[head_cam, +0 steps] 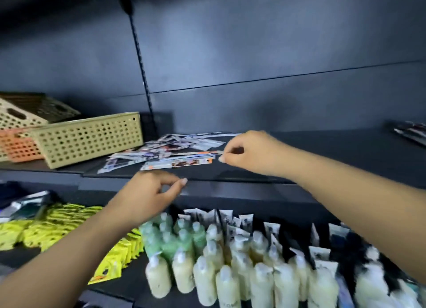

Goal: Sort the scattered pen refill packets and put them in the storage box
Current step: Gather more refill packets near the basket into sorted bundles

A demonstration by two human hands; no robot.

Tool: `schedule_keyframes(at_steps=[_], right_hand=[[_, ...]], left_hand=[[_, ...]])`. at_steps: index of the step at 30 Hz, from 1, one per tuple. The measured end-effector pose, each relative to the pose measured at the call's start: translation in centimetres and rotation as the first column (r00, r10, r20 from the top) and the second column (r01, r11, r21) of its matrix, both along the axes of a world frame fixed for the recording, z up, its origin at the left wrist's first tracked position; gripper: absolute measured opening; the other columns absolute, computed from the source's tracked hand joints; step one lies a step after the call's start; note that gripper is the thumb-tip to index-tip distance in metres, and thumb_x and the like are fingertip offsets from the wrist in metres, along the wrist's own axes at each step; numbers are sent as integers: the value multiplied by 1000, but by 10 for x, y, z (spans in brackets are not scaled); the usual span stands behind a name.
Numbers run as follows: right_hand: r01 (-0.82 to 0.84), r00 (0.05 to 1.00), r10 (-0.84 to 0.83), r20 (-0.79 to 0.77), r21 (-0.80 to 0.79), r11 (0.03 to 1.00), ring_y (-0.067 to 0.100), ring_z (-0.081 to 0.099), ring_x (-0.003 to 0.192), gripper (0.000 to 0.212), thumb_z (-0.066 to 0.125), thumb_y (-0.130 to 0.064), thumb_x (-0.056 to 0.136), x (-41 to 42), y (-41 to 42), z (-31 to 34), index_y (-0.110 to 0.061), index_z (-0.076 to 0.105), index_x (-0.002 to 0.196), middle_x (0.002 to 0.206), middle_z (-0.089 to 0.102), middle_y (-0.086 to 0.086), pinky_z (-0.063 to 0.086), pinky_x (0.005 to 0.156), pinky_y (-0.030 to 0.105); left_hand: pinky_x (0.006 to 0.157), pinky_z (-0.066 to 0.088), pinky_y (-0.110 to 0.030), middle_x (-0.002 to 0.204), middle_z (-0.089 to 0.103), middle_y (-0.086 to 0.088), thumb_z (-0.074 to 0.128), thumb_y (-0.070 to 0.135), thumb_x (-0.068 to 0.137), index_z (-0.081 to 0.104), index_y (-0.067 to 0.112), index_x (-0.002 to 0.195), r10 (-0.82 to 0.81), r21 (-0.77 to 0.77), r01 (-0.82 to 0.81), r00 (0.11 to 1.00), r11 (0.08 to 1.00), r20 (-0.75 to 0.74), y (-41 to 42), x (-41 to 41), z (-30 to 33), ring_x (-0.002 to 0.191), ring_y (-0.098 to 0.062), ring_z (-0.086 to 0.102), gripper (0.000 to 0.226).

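Refill packets (166,152) scattered on dark shelf (322,155), toward its front edge, just right of beige perforated box (90,139). One long packet (177,163) pinched at its right end by right hand (251,152), grip closed on it. Left hand (147,192) held below shelf front edge, fingers curled, grip empty. Bottles (207,261) ranked on lower shelf.
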State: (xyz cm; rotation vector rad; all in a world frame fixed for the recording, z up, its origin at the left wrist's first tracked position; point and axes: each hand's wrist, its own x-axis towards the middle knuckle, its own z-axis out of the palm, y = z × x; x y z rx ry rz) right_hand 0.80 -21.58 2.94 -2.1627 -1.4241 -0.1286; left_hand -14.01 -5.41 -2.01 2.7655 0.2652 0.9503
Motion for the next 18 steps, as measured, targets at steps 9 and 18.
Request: schedule_keyframes(at_steps=[9,18], right_hand=[[-103,994,100,-38,-100,990,16,57,91,29,58,-40,84,-44,97,-2,-14,68,90,97,68,0,44,84,31],[-193,981,189,-55,-106,975,12,54,76,26,62,-40,81,-15,222,-9,-15,68,85,84,64,-6,43,70,25]], left_hand=[[76,49,-35,86,72,-14,46,55,84,69,27,77,134,-145,-138,990,980,-36,98,-73,-7,85,-30,66,37],[61,41,-15,76,68,8,51,31,89,59,40,73,183,-173,-182,983,968,-10,205,-43,-5,79,-22,62,21]])
